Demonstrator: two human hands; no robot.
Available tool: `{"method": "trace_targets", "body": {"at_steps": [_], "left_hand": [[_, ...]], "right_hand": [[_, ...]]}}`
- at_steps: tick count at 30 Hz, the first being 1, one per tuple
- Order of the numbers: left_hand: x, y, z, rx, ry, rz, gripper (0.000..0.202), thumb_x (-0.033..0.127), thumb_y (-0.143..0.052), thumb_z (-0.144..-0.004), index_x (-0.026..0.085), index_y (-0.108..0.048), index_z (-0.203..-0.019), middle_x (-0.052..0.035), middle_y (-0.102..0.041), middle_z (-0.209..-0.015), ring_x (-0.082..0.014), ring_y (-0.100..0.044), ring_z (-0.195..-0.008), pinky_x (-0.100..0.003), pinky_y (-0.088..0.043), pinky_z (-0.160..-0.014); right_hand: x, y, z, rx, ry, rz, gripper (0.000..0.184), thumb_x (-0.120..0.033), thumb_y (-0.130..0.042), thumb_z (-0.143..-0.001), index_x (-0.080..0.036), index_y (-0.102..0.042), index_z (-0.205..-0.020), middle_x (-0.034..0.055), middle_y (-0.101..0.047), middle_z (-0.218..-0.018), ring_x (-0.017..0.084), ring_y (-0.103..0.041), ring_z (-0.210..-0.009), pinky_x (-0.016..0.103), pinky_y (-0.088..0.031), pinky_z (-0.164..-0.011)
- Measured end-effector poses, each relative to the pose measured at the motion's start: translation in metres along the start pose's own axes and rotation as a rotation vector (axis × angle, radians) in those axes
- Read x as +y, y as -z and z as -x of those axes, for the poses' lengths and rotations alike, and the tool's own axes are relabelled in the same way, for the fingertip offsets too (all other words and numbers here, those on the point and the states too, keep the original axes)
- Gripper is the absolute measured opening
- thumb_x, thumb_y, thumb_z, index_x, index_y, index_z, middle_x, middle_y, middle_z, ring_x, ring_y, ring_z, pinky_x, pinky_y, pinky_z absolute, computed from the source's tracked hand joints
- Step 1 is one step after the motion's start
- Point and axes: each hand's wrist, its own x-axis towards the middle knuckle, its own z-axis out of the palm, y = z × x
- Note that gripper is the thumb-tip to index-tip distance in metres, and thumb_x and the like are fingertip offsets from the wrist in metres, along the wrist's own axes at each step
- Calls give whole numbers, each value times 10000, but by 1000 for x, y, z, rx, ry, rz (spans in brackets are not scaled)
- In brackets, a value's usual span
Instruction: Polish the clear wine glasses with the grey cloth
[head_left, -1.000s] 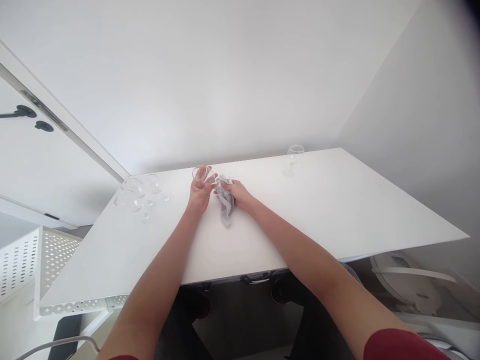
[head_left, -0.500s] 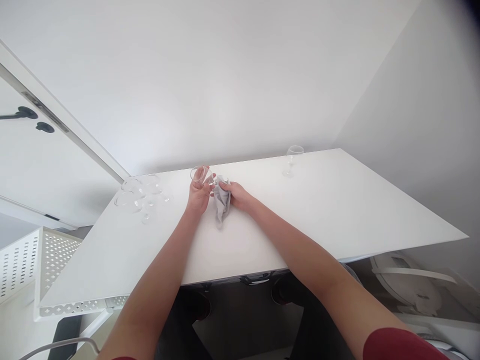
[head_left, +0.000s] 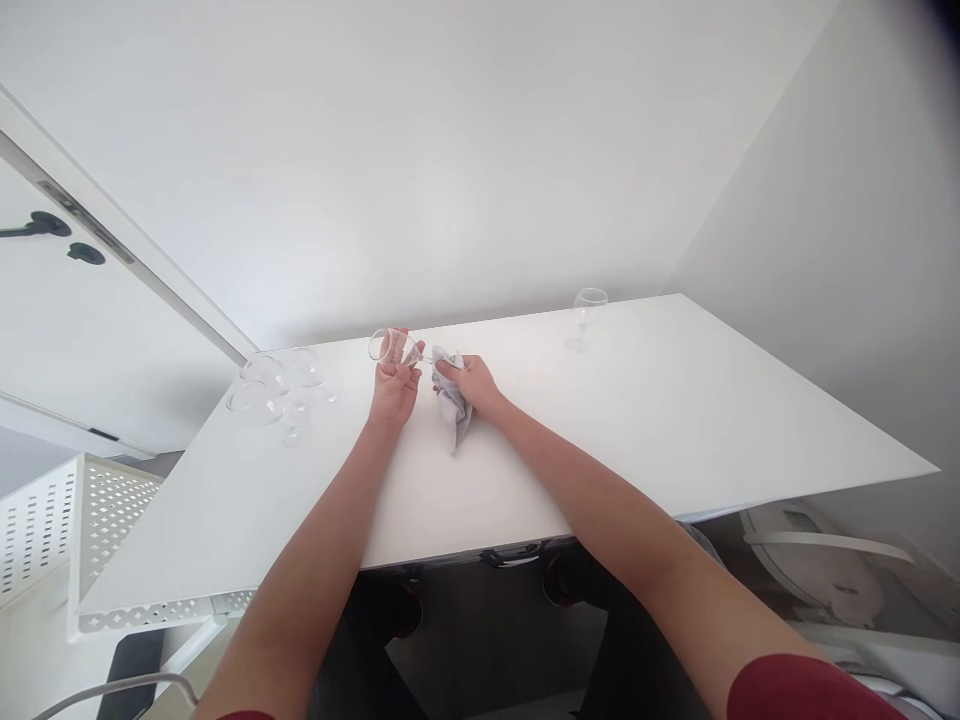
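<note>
So on the white desk [head_left: 637,420], going left to right. First a huddle of clear empty stemmed glasses [head_left: 274,392] near the far-left corner, roughly 9 o'clock from the hands. Looks like three, but clear glass on white makes it hard to be sure.

Then the left hand [head_left: 396,385], fingers curled partway round the bowl of one clear wine glass [head_left: 390,347]. It's held tipped on its side just above the desk, with the stem pointing to 3 o'clock.

Just beside it, the right hand [head_left: 474,383] is closed tight on one crumpled grey cloth [head_left: 454,405]. The top of the cloth is bunched at the glass's stem end and the tail hangs to the desk at 6 o'clock.

Last, one lone upright clear wine glass [head_left: 587,315] stands well apart, about 2 o'clock from the right hand, by the far edge.
</note>
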Motion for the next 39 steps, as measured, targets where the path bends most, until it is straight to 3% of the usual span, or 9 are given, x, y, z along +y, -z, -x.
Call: {"method": "trace_targets", "body": {"at_steps": [4,9,13,21,27,31,34,39], "left_hand": [[0,1,0,-23,10,-15,852,557,-913,-674,418,-591,-1450,-62,-342,-1697,-337,-516,-1430,-191,-534,-654],[-3,0,-1,-37,-1,-55,841,502,-952,-636,408,-624,-1404,-83,-369,-1680,-370,-531,-1411,-227,-554,-706],[-1,-2,-1,-8,-2,-52,805,540,-892,-717,407,-581,-1448,-84,-325,-1700,-331,-550,-1395,-210,-536,-678],[1,-1,-1,-10,27,-37,847,529,-900,-709,374,-559,-1469,-96,-343,-1688,-298,-585,-1354,-197,-530,-661],[-1,-2,-1,-23,20,-73,889,529,-927,-667,381,-557,-1462,-103,-346,-1687,-342,-565,-1375,-241,-565,-721],[-2,-2,-1,-30,29,-66,900,511,-950,-636,366,-571,-1440,-102,-325,-1700,-344,-557,-1383,-239,-570,-736],[0,-1,-1,0,21,-49,850,552,-904,-693,372,-565,-1451,-90,-322,-1702,-318,-563,-1380,-217,-559,-715],[2,-1,-1,7,18,-47,814,528,-890,-725,380,-567,-1457,-82,-343,-1691,-299,-571,-1373,-194,-540,-675]], "right_hand": [[-3,-2,1,-127,-31,-107,311,-482,-744,-838,-184,-685,-904,78,-772,-920,198,-712,-790,301,-561,-716],[-5,2,2,-27,-44,46,302,-481,-739,-847,-196,-655,-795,57,-737,-775,185,-680,-678,284,-520,-618],[-1,4,1,54,-36,88,339,-487,-777,-816,-199,-623,-726,50,-705,-735,179,-660,-620,289,-507,-595],[5,0,-4,-44,33,90,293,-471,-714,-854,-197,-694,-954,37,-759,-991,159,-660,-844,274,-509,-777],[3,2,-4,-82,-71,-51,330,-500,-762,-817,-181,-701,-875,66,-777,-900,167,-658,-742,275,-505,-678],[0,2,-1,-19,-106,-38,294,-473,-768,-823,-189,-691,-809,67,-758,-793,179,-660,-654,290,-510,-607],[-3,1,2,41,-114,31,326,-476,-784,-815,-186,-665,-725,68,-724,-728,180,-645,-584,306,-514,-585],[-1,0,1,8,-47,32,335,-509,-778,-817,-182,-707,-830,67,-765,-858,163,-659,-703,264,-508,-640]]}}
